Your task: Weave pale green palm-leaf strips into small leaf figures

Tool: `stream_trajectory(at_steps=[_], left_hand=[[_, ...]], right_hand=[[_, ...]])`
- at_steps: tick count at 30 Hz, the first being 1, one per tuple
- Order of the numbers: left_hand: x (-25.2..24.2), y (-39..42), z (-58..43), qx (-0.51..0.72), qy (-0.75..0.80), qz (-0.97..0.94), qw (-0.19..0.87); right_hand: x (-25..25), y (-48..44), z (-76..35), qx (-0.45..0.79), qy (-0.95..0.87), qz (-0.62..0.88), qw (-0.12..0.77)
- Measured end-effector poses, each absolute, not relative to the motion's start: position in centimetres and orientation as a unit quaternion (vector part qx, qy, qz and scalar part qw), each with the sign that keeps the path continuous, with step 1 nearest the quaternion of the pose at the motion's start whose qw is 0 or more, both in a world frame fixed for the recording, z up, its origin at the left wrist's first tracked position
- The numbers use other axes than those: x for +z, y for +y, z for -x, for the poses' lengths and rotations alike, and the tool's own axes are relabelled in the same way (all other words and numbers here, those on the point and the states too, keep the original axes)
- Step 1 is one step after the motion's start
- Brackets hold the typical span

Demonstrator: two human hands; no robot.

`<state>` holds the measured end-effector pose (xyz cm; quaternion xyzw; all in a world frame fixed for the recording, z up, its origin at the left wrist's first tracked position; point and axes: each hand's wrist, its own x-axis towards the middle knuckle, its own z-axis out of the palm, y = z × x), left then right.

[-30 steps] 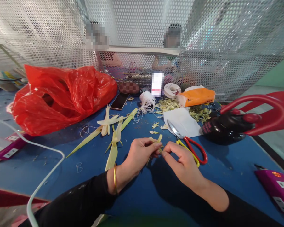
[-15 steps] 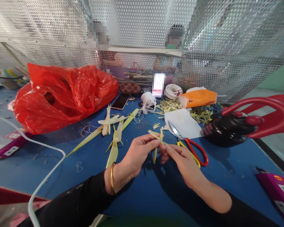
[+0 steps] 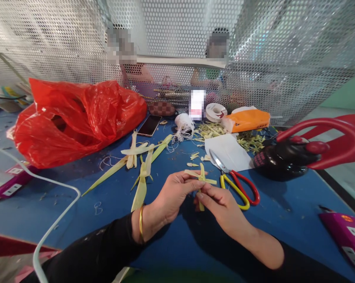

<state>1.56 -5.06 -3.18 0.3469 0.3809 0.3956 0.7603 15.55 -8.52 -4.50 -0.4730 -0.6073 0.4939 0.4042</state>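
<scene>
Pale green leaf strips [image 3: 202, 177], crossed over one another in a small cross, are pinched between both hands above the blue table [image 3: 171, 251]. My left hand [image 3: 174, 194], with a gold bangle at the wrist, grips the cross from the left between thumb and fingers. From the right and below, my right hand [image 3: 220, 202] is closed on the lower arm of the cross. Scissors [image 3: 238, 184] with one yellow and one red handle lie just right of my hands. To the left rest larger crossed leaf pieces [image 3: 133, 150] and another folded leaf piece [image 3: 142, 182].
A red plastic bag [image 3: 80, 118] fills the back left. Behind the hands are a phone [image 3: 149, 125], white string [image 3: 183, 125], a tape roll [image 3: 215, 113] and white paper [image 3: 227, 151]. A black jar [image 3: 286, 159] stands right; a white cable [image 3: 62, 208] crosses left.
My right hand has moved slightly left and down, from the right arm of the cross to its lower arm. The right arm now sticks out free, and the cross faces up more plainly.
</scene>
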Motion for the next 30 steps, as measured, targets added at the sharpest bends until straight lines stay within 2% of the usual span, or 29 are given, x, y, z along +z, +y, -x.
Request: stream_trajectory(at_steps=[7, 10, 15, 17, 22, 30], left_hand=[[-3.2, -5.0, -1.5, 0.397, 0.386, -0.343, 0.759], [-3.3, -4.7, -1.3, 0.399, 0.391, -0.339, 0.757], [-3.1, -4.5, -1.1, 0.384, 0.403, -0.37, 0.744], [-3.1, -4.6, -1.1, 0.352, 0.388, -0.396, 0.754], [-3.3, -4.9, -1.2, 0.318, 0.383, -0.422, 0.758], [-3.7, -5.0, -1.4, 0.282, 0.409, -0.495, 0.713]], right_hand=[[-4.5, -8.5, -15.7, 0.467, -0.653, 0.456, 0.384], [-4.2, -8.9, -15.9, 0.412, -0.693, 0.462, 0.369], [-3.3, -8.5, -17.0, 0.302, -0.621, 0.535, 0.486], [-3.3, -7.8, -17.3, 0.348, -0.559, 0.567, 0.495], [-3.7, -6.8, -17.1, 0.495, -0.506, 0.522, 0.476], [-4.5, -7.2, -16.9, 0.469, -0.505, 0.527, 0.497]])
